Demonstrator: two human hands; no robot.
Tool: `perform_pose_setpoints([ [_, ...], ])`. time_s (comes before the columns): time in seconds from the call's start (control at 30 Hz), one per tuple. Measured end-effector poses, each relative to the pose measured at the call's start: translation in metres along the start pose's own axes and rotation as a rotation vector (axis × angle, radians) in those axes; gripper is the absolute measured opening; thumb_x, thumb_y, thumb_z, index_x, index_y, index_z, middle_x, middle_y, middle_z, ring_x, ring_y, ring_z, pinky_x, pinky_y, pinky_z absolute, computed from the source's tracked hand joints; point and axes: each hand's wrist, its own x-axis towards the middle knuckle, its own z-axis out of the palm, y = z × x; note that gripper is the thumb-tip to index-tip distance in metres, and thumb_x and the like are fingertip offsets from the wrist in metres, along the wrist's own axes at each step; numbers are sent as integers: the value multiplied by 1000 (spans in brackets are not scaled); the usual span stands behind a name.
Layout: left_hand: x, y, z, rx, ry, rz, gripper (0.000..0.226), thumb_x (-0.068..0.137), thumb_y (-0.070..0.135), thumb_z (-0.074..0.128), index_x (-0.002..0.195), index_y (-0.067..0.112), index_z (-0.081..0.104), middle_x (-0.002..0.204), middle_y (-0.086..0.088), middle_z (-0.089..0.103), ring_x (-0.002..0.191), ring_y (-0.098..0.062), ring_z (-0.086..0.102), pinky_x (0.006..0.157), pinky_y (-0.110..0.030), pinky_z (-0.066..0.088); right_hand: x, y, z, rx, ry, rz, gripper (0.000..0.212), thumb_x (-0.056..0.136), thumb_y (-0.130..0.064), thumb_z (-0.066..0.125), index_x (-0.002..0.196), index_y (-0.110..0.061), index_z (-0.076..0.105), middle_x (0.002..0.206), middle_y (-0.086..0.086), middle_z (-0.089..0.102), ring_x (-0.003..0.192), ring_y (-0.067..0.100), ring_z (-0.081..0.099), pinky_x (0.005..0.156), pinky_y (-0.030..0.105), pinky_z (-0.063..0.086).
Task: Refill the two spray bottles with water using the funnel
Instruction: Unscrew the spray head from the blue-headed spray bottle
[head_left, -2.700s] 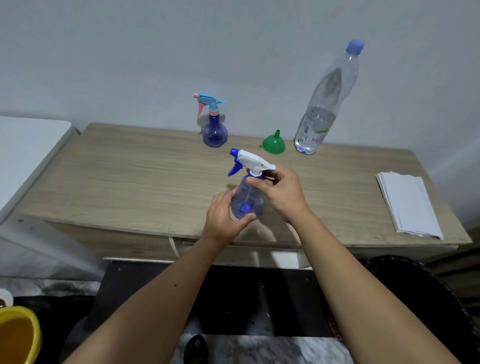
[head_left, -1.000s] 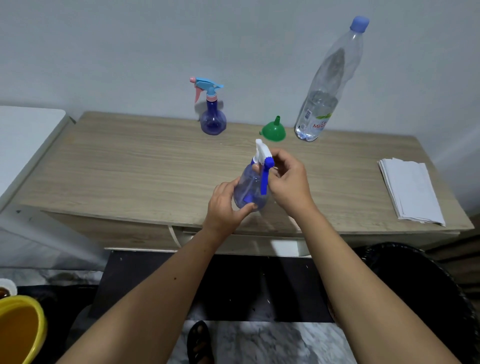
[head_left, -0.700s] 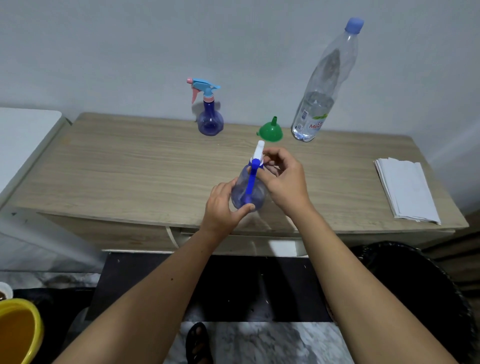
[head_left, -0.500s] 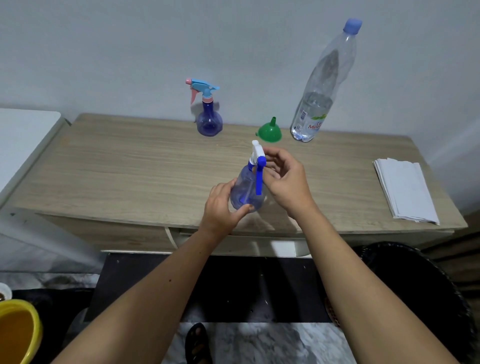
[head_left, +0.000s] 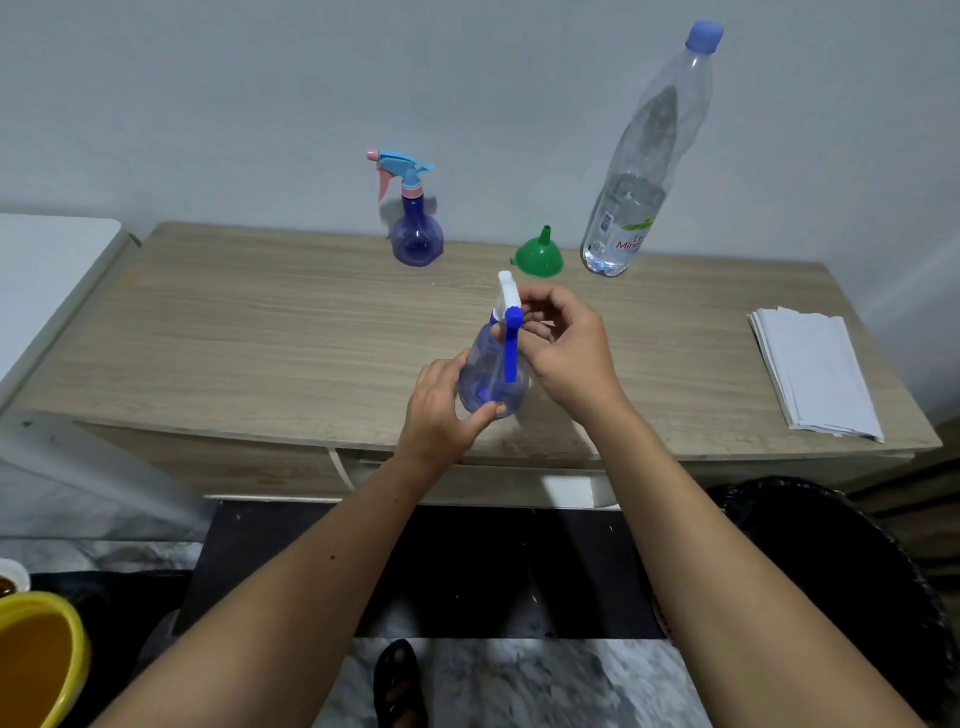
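A clear blue spray bottle with a white-and-blue trigger head stands near the front edge of the wooden table. My left hand grips its round body from the left. My right hand pinches the collar under the trigger head. A second spray bottle, blue with a light-blue and pink head, stands at the back by the wall. A green funnel lies mouth-down to its right. A tall clear water bottle with a blue cap stands beside the funnel, water low in it.
A stack of white paper towels lies at the table's right end. A white surface adjoins the table on the left. A yellow bucket sits on the floor at lower left, a black bin at lower right.
The trigger head has turned on the bottle under my right hand, from pointing left to pointing toward me. My left hand has kept its grip on the body.
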Motion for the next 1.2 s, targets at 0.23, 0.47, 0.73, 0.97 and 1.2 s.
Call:
perform_pose_setpoints([
  [0.23,1,-1,3,1,-17,-7,75,78,43,81,134,-3,61,111,-14,68,101,-26,61,96,-7,34,-6,-4,-1,-59,-29,-37,42,88,10,73,126,-9,70,121,12,72,108,17,70,101,30,57],
  [0.47,0,0,2,25,-27,-11,75,81,47,77,132,-4,62,109,-13,66,98,-25,58,92,-17,37,-5,-7,-1,-34,-39,-32,36,98,6,59,127,-14,69,116,3,75,108,10,71,95,22,55],
  [0.73,0,0,2,32,-56,-42,81,82,52,74,138,-4,60,114,-15,66,104,-30,61,93,-22,39,-6,-4,5,-131,-30,-67,37,90,-1,77,125,-12,68,116,2,73,107,12,71,100,27,56],
  [0.97,0,0,0,14,-61,-28,79,82,51,75,138,-3,59,114,-12,65,103,-24,58,94,-20,39,-4,-5,6,-140,8,-94,26,92,0,75,115,-12,70,117,11,69,98,9,71,91,18,55],
  [1.2,1,0,0,-4,-74,-76,78,80,49,77,141,3,59,111,-6,63,102,-20,54,95,-10,33,7,-36,-6,29,91,-99,22,96,0,72,114,-10,66,104,11,72,85,9,69,82,17,55],
])
